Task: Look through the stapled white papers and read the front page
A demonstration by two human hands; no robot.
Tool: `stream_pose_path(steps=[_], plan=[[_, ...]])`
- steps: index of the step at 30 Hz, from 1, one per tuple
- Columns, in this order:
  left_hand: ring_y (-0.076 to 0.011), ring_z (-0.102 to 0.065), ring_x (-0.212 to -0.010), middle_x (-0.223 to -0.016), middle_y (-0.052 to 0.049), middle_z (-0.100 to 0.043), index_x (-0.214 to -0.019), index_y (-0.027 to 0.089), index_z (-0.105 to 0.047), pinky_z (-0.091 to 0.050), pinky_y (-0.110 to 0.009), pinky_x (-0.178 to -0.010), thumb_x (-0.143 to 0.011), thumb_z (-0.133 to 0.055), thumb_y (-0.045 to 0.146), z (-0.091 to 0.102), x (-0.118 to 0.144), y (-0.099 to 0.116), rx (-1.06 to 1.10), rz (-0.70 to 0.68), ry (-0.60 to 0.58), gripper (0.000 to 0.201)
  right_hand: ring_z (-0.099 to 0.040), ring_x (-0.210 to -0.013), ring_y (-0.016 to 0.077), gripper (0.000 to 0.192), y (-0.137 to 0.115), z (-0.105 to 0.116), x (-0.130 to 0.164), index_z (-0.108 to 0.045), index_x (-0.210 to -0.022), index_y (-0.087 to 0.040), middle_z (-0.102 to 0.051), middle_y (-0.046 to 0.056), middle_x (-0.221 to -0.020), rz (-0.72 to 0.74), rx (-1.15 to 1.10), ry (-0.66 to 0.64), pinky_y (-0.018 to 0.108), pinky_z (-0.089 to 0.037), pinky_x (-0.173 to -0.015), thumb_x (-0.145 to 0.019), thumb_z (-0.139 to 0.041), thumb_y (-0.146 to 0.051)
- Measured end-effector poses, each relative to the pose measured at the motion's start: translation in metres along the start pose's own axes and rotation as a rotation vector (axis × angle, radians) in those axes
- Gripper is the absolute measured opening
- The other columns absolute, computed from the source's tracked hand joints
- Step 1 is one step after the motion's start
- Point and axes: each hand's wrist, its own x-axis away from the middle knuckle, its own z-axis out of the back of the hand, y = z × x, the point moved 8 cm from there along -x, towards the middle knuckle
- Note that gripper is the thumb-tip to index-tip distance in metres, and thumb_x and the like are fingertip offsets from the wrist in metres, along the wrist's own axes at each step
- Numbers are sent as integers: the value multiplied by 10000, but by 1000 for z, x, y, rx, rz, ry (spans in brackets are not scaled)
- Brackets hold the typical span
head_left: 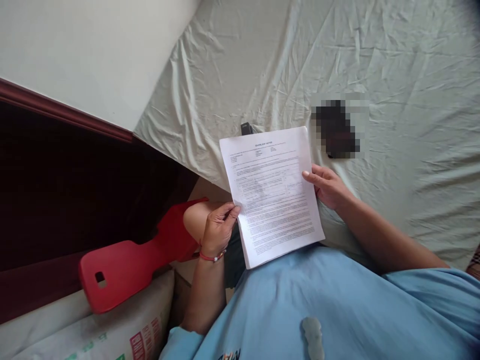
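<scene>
Hands grip a stack of papers (pixel 273 192): left hand (pixel 217 227) pinching one edge, right hand (pixel 327 186) the other.

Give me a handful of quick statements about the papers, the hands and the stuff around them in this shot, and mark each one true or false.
1. Both hands hold the stack of printed papers. True: the left hand grips its left edge, the right hand its right edge.
2. The left wrist is bare. False: it wears a red bracelet.
3. The papers are blank. False: the top sheet carries printed text under a heading.
4. A red plastic chair stands to the left of the left hand. True.
5. The bed sheet is smooth and dark blue. False: it is pale and wrinkled.
</scene>
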Motion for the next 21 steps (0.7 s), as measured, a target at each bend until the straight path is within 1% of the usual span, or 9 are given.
stream_pose_path(steps=[3,5,7,10,12,14,16,18,21], plan=[[-153,-693,-774,-819,-12,-779,-799,217,-810,-573,-249,-749,-692,-932,452,-9,-3,-6,130,47,31,285,-769,-892,292,463,6,-3,3,-759,-1000,-212,-803,90,-962,-102,-98,-11,473,-642,-821,-756,-843,-596],[-154,-698,-804,-839,-10,-781,-824,221,-811,-581,-264,-791,-669,-946,464,-15,-5,-10,220,76,40,318,-761,-851,281,431,6,-1,3,-750,-949,-218,-796,77,-922,-93,-99,25,472,-640,-808,-744,-854,-582],[-142,-688,-786,-819,3,-770,-808,223,-801,-580,-265,-791,-655,-958,452,-18,-5,-11,275,90,63,317,-741,-812,250,400,3,5,2,-733,-945,-233,-776,51,-885,-28,-45,81,439,-630,-776,-778,-825,-584],[-109,-658,-711,-751,34,-741,-737,224,-772,-573,-242,-760,-611,-985,429,-14,-5,-6,315,65,142,321,-685,-803,195,339,-7,16,2,-704,-963,-237,-730,24,-875,144,185,221,353,-593,-734,-832,-785,-539],[-107,-670,-732,-771,37,-753,-745,237,-780,-577,-242,-785,-588,-995,428,-10,-4,-2,334,35,180,328,-665,-884,193,323,-15,21,4,-693,-1020,-230,-719,45,-988,250,373,319,331,-580,-741,-842,-783,-485],[-116,-681,-757,-797,37,-765,-762,253,-792,-581,-248,-793,-579,-997,432,-7,-2,2,339,12,203,329,-662,-1021,215,405,-18,24,5,-674,-1146,-235,-699,82,-1173,299,469,374,352,-596,-806,-835,-791,-467],[-125,-680,-754,-794,38,-763,-759,265,-792,-583,-254,-776,-586,-992,441,-5,0,5,328,-3,209,318,-667,-1127,233,540,-16,23,3,-628,-1275,-260,-678,96,-1291,286,416,342,391,-604,-909,-822,-807,-493],[-128,-674,-738,-774,40,-751,-752,270,-789,-583,-257,-756,-614,-980,442,-6,3,8,316,-13,187,292,-698,-1139,244,618,-12,19,-1,-593,-1352,-289,-708,84,-1283,210,264,223,429,-607,-956,-827,-806,-535],[-138,-683,-744,-763,33,-744,-736,266,-782,-591,-276,-756,-644,-967,444,-13,3,8,340,-8,110,273,-757,-1021,276,574,-6,9,-2,-666,-1283,-270,-776,78,-1141,45,55,21,460,-643,-867,-823,-805,-585]])
